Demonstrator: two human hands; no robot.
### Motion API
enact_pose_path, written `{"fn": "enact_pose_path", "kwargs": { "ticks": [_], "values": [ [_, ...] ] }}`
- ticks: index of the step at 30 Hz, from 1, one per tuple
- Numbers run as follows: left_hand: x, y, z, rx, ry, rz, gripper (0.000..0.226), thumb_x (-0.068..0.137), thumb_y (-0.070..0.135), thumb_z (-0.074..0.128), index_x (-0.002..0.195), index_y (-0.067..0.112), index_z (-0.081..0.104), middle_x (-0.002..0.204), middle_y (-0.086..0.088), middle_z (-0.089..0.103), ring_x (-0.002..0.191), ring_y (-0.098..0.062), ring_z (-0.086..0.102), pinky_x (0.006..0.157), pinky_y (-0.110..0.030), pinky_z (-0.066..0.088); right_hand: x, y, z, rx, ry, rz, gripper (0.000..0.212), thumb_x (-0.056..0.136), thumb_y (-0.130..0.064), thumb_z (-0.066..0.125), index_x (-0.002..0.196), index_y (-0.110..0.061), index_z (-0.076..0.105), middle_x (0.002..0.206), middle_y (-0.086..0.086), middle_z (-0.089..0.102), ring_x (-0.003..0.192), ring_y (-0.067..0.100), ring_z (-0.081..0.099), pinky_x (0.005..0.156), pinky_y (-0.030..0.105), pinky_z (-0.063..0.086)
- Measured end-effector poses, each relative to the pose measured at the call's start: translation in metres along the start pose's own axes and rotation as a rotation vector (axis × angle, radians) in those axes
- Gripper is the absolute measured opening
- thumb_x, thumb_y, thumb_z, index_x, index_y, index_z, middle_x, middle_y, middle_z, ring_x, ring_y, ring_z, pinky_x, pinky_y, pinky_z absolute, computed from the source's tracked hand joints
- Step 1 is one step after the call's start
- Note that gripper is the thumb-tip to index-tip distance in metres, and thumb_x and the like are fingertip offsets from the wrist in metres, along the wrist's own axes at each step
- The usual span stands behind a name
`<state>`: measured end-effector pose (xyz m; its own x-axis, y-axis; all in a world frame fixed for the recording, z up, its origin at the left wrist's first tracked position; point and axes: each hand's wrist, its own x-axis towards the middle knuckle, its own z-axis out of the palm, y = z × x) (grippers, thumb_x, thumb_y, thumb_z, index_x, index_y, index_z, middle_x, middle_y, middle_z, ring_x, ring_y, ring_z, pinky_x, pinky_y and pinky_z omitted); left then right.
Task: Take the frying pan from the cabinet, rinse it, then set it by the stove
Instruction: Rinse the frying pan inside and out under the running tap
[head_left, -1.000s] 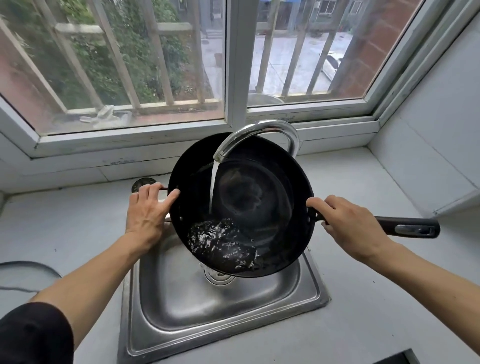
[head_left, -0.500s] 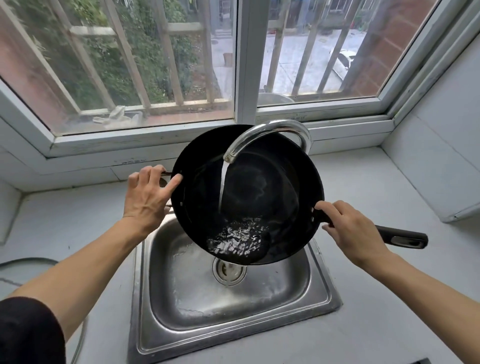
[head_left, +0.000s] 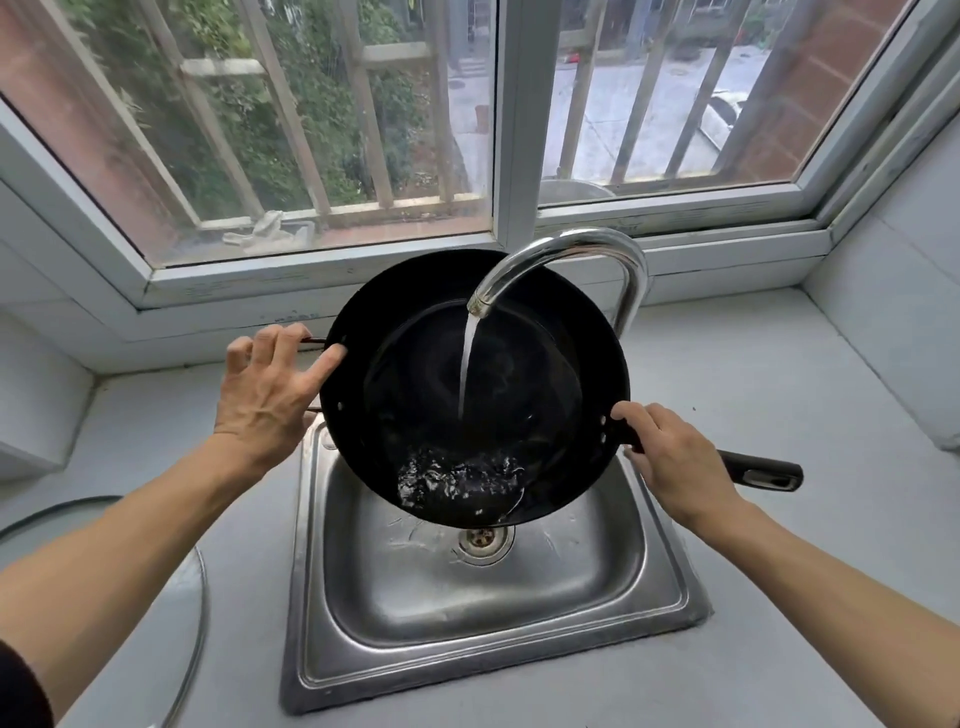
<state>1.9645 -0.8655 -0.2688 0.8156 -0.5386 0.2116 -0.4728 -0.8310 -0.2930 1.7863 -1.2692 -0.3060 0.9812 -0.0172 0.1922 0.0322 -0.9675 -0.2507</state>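
A black frying pan (head_left: 519, 374) is held tilted over a stainless steel sink (head_left: 670, 587) beneath a running chrome faucet (head_left: 571, 249), its open face turned toward the camera and its low edge just above the drain (head_left: 485, 540). The pan's helper loop on the far side is grasped by the left hand (head_left: 265, 395), the thumb laid along the rim. The right hand (head_left: 675, 462) is closed around the root of the long handle (head_left: 763, 475). Water (head_left: 467, 364) is seen striking the inner wall and pooling, churned, at the lowest part of the bowl.

The rinse is judged to be under way. It would be done well if the pan were rocked and turned so that the stream sweeps the whole inner surface, then tipped further so the pooled water is emptied into the basin, not onto the countertop (head_left: 779, 405).

The pan's long axis runs left to right, with the handle pointed right and slightly toward the wearer.
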Motion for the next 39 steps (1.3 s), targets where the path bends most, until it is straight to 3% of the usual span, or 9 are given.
{"fn": "enact_pose_path", "kwargs": {
  "ticks": [9, 14, 25, 33, 39],
  "values": [
    [-0.019, -0.035, -0.014, 0.078, 0.011, 0.0, 0.098, 0.034, 0.013, 0.092, 0.125, 0.023, 0.056, 0.124, -0.02, 0.049, 0.112, -0.04, 0.046, 0.086, -0.049, 0.028, 0.016, -0.024, 0.042, 0.084, 0.007, 0.006, 0.062, 0.072, -0.002, 0.077, 0.118, -0.025, 0.043, 0.092, 0.008, 0.059, 0.077, 0.032, 0.058, 0.061, 0.046, 0.052],
    [-0.028, -0.048, -0.023, 0.096, 0.025, 0.016, 0.1, 0.034, 0.004, 0.089, 0.126, 0.024, 0.054, 0.123, -0.02, 0.05, 0.111, -0.04, 0.047, 0.086, -0.049, 0.029, 0.02, -0.034, 0.053, 0.133, -0.006, -0.003, 0.059, 0.075, -0.007, 0.077, 0.118, -0.027, 0.043, 0.093, 0.003, 0.057, 0.081, 0.03, 0.058, 0.063, 0.044, 0.051],
    [-0.039, -0.075, -0.043, 0.169, 0.102, 0.023, 0.097, 0.037, 0.002, 0.088, 0.126, 0.023, 0.055, 0.124, -0.02, 0.049, 0.115, -0.04, 0.046, 0.088, -0.049, 0.029, 0.033, -0.06, 0.073, 0.264, 0.018, -0.014, 0.057, 0.075, -0.004, 0.075, 0.119, -0.024, 0.045, 0.112, 0.001, 0.059, 0.101, 0.022, 0.057, 0.084, 0.039, 0.05],
    [-0.044, -0.082, -0.042, 0.201, 0.136, -0.006, 0.095, 0.042, 0.003, 0.087, 0.128, 0.025, 0.055, 0.125, -0.018, 0.048, 0.116, -0.037, 0.045, 0.089, -0.048, 0.027, 0.042, -0.069, 0.074, 0.27, 0.042, -0.019, 0.058, 0.074, -0.002, 0.076, 0.118, -0.022, 0.045, 0.103, 0.003, 0.061, 0.09, 0.024, 0.059, 0.074, 0.041, 0.052],
    [-0.049, -0.083, -0.043, 0.19, 0.135, -0.01, 0.1, 0.038, -0.001, 0.086, 0.13, 0.024, 0.054, 0.126, -0.019, 0.047, 0.117, -0.038, 0.044, 0.091, -0.049, 0.026, 0.046, -0.067, 0.076, 0.349, 0.03, -0.059, 0.055, 0.076, 0.002, 0.073, 0.119, -0.02, 0.046, 0.106, 0.003, 0.06, 0.095, 0.019, 0.057, 0.085, 0.035, 0.05]
  ]
}}
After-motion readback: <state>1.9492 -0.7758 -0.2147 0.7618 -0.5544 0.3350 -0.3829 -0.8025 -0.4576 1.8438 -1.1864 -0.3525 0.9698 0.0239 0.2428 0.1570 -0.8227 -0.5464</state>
